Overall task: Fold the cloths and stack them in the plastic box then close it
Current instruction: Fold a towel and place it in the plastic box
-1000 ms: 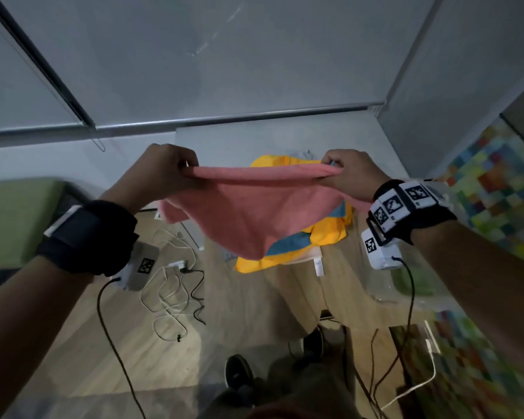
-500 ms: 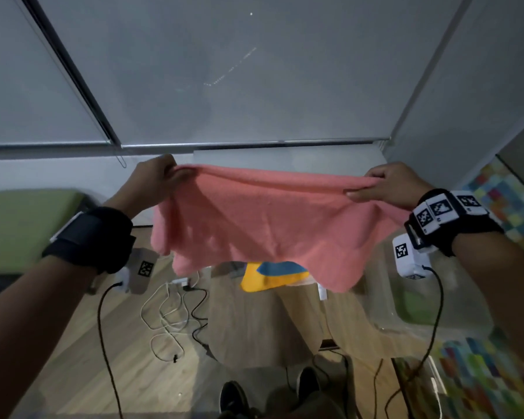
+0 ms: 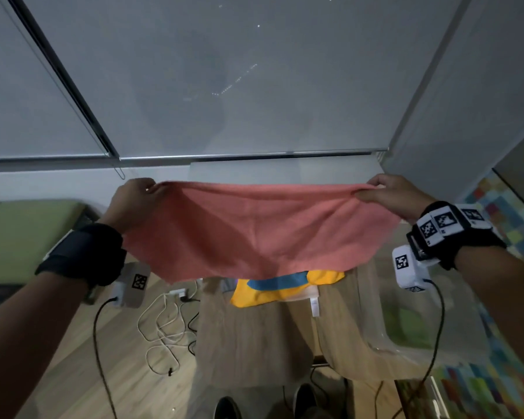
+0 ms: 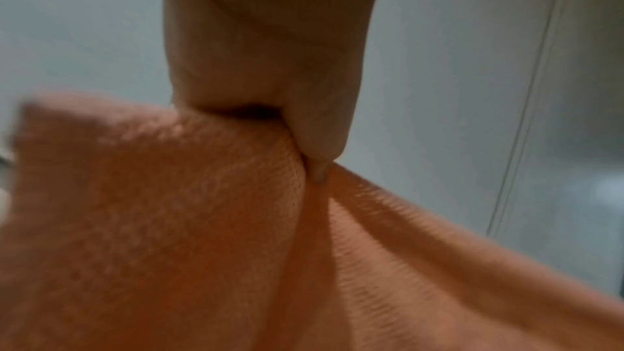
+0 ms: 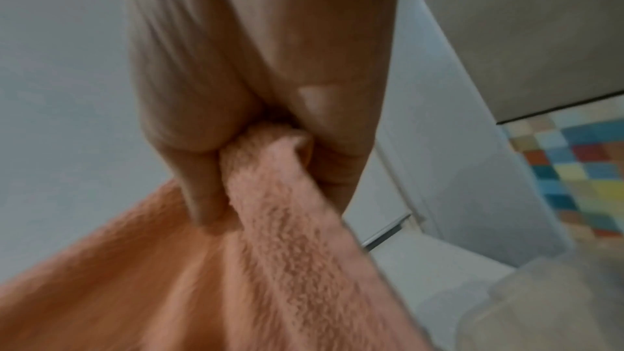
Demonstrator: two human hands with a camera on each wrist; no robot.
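Note:
A pink cloth (image 3: 254,228) hangs spread wide in the air above the wooden table (image 3: 254,337). My left hand (image 3: 133,198) pinches its top left corner, and the left wrist view shows the thumb pressed onto the pink cloth (image 4: 169,223). My right hand (image 3: 387,196) pinches the top right corner, with the pink cloth (image 5: 270,223) bunched between thumb and fingers. Under the hanging cloth lies a pile with a yellow cloth (image 3: 263,294) and a blue cloth (image 3: 282,281), partly hidden. The clear plastic box (image 3: 406,331) stands at the table's right, something green inside.
White and black cables (image 3: 164,325) lie on the floor left of the table. A green seat (image 3: 18,234) is at far left. A multicoloured checked surface (image 3: 502,231) lies at right. Grey blinds fill the wall ahead. My shoes (image 3: 306,397) show below the table edge.
Both hands have moved apart and upward, stretching the pink cloth from a bunched drape to a wide spread sheet. The cloth pile beneath is now mostly covered from view.

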